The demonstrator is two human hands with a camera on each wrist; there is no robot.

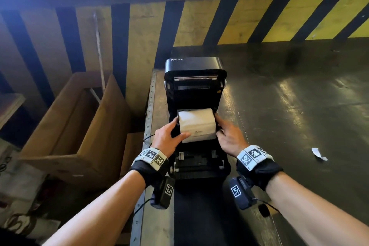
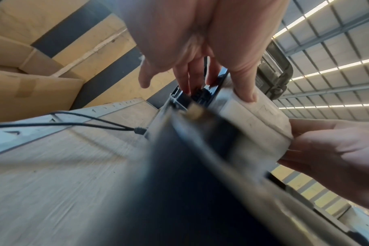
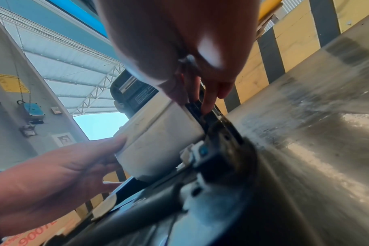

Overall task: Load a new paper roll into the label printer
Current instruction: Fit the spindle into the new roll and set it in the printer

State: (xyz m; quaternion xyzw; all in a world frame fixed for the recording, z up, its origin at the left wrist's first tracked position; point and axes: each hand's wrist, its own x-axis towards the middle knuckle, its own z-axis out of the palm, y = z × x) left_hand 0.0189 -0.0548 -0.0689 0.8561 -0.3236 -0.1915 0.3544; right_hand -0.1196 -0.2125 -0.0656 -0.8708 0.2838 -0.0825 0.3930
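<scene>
A black Xprinter label printer (image 1: 194,118) stands on the bench (image 1: 157,94) with its lid (image 1: 194,78) swung up and back, the roll bay open toward the person. A white paper roll (image 1: 196,125) lies crosswise in that bay, its axis running left to right, its loose end draped toward the front of the printer.

The left hand (image 1: 167,137) holds the roll's left end: the thumb lies across the roll's front face, and in the left wrist view the fingers (image 2: 184,79) reach down beside the roll end into the black holder. The right hand (image 1: 229,136) is at the roll's right end; in the right wrist view its fingers (image 3: 209,101) are curled down into the slot between roll and printer wall, the thumb against the paper.

A thin black cable (image 2: 74,124) runs across the bench to the printer's left side. An open cardboard box (image 1: 75,122) stands left of the bench. A scrap of white paper (image 1: 319,154) lies on the dark floor (image 1: 289,96) to the right.
</scene>
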